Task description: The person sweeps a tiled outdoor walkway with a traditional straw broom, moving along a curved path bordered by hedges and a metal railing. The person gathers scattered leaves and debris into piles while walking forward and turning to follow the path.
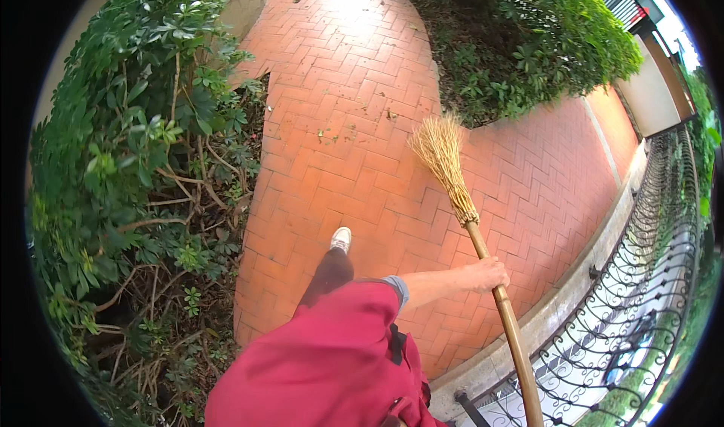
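My left hand reaches across to the right and is closed around the wooden handle of a straw broom. It grips the handle a little below the bound straw. The bristles point ahead and left, over brick paving, close to the corner of a planted bed; whether they touch the ground I cannot tell. The handle's other end runs out of the lower edge. My right hand is not in view. Small leaf scraps lie on the bricks left of the bristles.
Dense shrubs with bare stems border the path on the left. A hedge bed stands ahead to the right. A curled black iron railing on a stone kerb curves along the right. My light shoe is on the bricks.
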### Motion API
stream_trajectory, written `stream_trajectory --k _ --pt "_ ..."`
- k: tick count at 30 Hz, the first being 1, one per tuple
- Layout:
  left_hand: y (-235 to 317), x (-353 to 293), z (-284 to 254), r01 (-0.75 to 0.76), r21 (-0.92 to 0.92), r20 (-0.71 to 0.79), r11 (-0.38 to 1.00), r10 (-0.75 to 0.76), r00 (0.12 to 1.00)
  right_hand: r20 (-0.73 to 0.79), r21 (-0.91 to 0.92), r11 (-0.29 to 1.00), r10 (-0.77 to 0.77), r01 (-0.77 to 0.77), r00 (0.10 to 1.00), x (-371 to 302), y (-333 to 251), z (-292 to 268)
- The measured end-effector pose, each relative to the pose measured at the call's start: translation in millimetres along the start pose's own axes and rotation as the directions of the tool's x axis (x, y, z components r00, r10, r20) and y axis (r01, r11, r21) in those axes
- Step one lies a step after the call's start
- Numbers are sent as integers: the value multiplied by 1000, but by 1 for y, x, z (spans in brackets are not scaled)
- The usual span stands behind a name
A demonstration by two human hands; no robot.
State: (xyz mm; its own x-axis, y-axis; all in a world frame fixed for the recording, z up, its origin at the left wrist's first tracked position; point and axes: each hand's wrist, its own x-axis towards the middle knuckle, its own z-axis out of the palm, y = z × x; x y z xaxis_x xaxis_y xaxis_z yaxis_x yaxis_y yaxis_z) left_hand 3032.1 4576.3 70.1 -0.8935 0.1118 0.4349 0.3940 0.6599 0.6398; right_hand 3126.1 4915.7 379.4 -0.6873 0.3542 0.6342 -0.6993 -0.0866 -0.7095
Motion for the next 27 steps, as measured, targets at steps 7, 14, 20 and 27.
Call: stream_trajectory --k 7,14,20,27 --pt "-70 -248 -94 530 -90 99 843 -522 847 557 297 475 619 -829 554 -92 96 216" --pt "-101 -255 -184 552 -78 51 830 -550 834 453 381 655 483 -652 749 -100 160 253" --pt "-20 -106 -200 194 -259 86 946 -177 980 110 -26 996 92 -90 990 42 31 170" --pt "-86 51 -183 -7 -152 84 988 20 996 277 49 993 -113 103 954 67 15 158"
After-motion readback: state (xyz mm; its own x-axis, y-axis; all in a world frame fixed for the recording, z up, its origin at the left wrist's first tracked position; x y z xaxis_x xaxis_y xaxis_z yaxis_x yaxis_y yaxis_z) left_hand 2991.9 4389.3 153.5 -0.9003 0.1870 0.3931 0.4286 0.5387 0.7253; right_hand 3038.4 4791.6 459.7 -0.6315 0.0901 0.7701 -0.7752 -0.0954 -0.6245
